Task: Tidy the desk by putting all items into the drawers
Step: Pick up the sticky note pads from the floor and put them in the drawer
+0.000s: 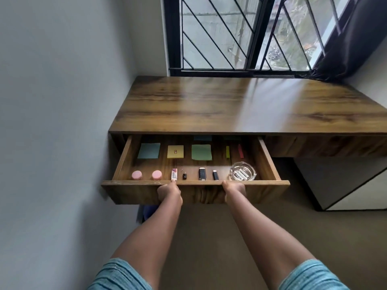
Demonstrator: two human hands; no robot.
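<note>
Light blue sleeves (119,275) are seen nearest, and both forearms are stretched out over a dull brown floor (209,237). The left hand (169,192) and the right hand (234,190) are set against the front panel of the drawer (270,191), close under its top edge. The fingers are tucked out of sight, so a grip or a plain push cannot be told. The drawer is pulled well out from under the desk top (230,105). Along its front row two pink round caps (137,175), a small tube (174,174), a tiny black adapter (184,176) and two black USB sticks (201,173) are lined up, with a glass ashtray (252,171) at the right end and batteries (240,175) lying in it. Farther in, a blue pad (148,150), a yellow pad (175,151), a green pad (201,152), a yellow-green strip (227,152) and a red strip (240,151) are laid flat. Beyond, the dark wood-grain top is streaked with window light. A white cabinet (345,185) is seen below it on the right. A pale wall (62,101) closes the left side. At the back, a black-framed barred window (230,38) is flanked by a dark curtain (351,38).
</note>
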